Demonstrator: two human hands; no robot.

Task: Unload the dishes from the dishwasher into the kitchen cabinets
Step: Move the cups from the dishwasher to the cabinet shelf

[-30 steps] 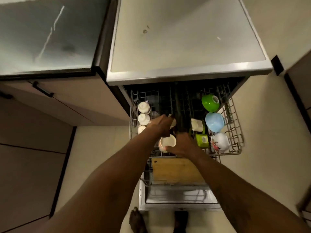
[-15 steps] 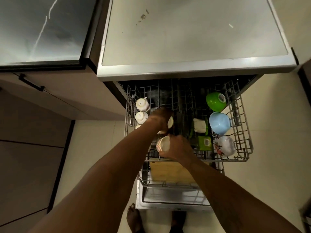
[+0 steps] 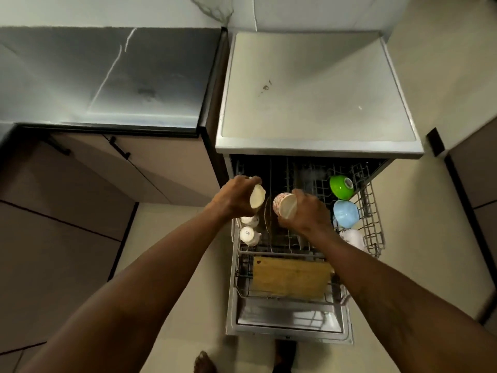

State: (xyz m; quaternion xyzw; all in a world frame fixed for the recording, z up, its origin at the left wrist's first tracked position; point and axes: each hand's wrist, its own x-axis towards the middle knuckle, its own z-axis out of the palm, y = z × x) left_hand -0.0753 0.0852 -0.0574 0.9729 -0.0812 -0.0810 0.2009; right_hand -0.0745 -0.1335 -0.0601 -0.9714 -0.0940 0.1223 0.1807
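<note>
Lifting done: left hand (image 3: 236, 196) grips plain cream ceramic cup (image 3: 257, 203), right hand (image 3: 308, 212) grips red-patterned white cup (image 3: 284, 206), both now clear of the grey wire rack (image 3: 372, 211). Ready to stow.

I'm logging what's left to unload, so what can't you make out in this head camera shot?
White bowl: head view, partly hidden behind the right arm.
Middle of the upper rack: head view, covered by the right hand and its cup.
Lower rack: head view, mostly under the cutting board.
</note>
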